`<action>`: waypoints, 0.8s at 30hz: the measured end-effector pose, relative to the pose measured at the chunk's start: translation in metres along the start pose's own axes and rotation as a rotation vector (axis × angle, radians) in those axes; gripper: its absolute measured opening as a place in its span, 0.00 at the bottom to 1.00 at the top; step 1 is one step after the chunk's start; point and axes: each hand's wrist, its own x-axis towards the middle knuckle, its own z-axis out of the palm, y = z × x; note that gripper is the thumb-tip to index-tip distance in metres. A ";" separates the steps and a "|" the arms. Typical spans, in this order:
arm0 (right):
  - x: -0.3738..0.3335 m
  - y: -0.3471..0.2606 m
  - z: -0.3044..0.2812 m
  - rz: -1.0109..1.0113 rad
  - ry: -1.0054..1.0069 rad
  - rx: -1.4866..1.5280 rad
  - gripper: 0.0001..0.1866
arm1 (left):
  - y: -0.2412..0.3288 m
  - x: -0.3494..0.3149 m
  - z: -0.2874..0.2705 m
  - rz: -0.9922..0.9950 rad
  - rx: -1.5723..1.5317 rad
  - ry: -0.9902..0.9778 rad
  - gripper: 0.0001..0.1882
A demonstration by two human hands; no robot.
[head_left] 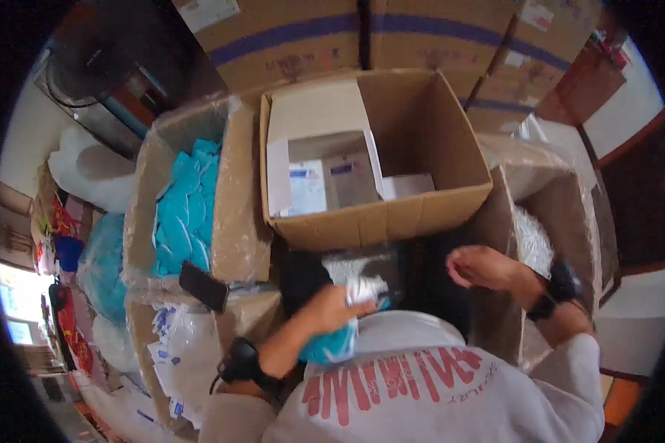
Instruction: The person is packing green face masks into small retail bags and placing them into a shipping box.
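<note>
In front of the large, open brown cardboard carton, we see the left hand gripping a crumpled white bundle, probably held close for control. The right hand, loosely open and apparently empty, hovers near the carton's right front corner.

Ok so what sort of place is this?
Probably a packing or storage room: stacked brown cardboard cartons with blue stripes, an open brown cardboard box holding white packages, and a plastic-lined cardboard bin of teal pieces.
</note>
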 end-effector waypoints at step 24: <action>0.101 -0.061 0.129 -0.520 -0.152 -0.561 0.14 | 0.035 -0.010 -0.076 0.261 -0.024 0.726 0.20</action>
